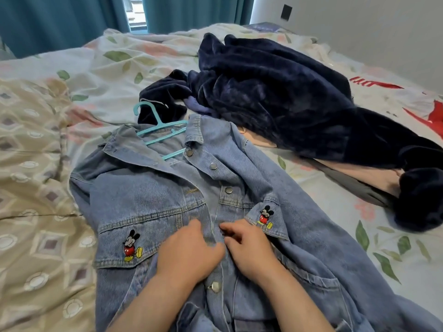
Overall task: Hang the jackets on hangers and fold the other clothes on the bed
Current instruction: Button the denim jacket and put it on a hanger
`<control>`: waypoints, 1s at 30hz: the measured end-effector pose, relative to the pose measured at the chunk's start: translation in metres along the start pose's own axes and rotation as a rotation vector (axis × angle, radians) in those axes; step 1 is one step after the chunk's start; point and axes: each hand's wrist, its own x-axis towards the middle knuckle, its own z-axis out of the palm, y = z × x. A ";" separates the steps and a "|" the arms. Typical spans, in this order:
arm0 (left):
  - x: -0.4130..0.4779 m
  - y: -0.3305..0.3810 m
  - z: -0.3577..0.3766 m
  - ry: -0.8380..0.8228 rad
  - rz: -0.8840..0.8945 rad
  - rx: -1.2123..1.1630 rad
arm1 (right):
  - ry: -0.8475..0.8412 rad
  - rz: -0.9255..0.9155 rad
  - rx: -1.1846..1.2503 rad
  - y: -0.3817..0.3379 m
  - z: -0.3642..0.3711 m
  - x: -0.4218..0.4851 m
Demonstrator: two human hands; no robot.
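Observation:
A light blue denim jacket with cartoon mouse patches on both chest pockets lies face up on the bed. A teal plastic hanger sits inside its collar, hook pointing up and left. My left hand pinches the left front edge at chest height. My right hand pinches the right front edge beside it, fingers curled at the button placket. The upper snaps stand unfastened. A dark navy velvet garment lies crumpled behind the jacket.
The bed carries a white floral sheet on the right and a beige patterned quilt on the left. Teal curtains hang at the back. A grey wall runs along the right side.

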 end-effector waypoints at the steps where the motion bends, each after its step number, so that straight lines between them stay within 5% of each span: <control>1: -0.001 -0.004 0.000 -0.005 0.009 -0.042 | 0.016 0.000 0.010 0.000 0.001 0.000; 11: -0.020 -0.020 -0.018 0.033 -0.092 -0.903 | 0.157 -0.016 0.146 -0.014 0.004 -0.012; 16: -0.026 -0.015 -0.012 0.023 0.024 -0.795 | 0.148 -0.049 0.217 -0.017 0.023 -0.026; 30: -0.026 -0.025 -0.003 -0.015 -0.080 -0.918 | 0.159 0.094 0.492 -0.019 0.024 -0.026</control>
